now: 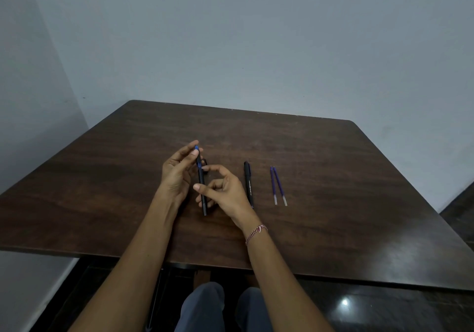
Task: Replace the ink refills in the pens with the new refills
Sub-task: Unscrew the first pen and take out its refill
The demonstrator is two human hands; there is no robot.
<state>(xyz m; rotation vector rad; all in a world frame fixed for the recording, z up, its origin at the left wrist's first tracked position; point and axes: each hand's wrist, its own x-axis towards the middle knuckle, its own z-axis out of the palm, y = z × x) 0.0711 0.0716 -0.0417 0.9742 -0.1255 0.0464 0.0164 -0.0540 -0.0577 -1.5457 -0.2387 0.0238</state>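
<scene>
1. The left hand (177, 172) has its fingers (191, 150) closed in a pinch on the blue end (196, 148) of the pen (200, 178). The grip is only at the fingertips, so a hard twist or pull could make them slip off.
2. The right hand (223, 190) curls round the black barrel, with index above and thumb below. The pen is held up over the desk (333, 178), between the two hands, with its lower end sticking out below the right hand.
3. I judge that the pen is about to be opened. If the blue end comes free suddenly, the hands may jerk apart and the old refill or a small part could drop and roll off.
4. Turning both hands the same way would only spin the pen. Bending it instead of twisting it could strain the joint.
5. A small dark object lies just behind the pen. I cannot tell what it is, and a stray finger could knock it.
6. A second pen (248, 183) lies just beside the right hand, where a sweep of the wrist could push it.
7. Two refills (273, 185) lie side by side, a little right of the second pen. They are thin and round, so they would roll easily. A used refill laid beside them could be mistaken for a new one.
</scene>
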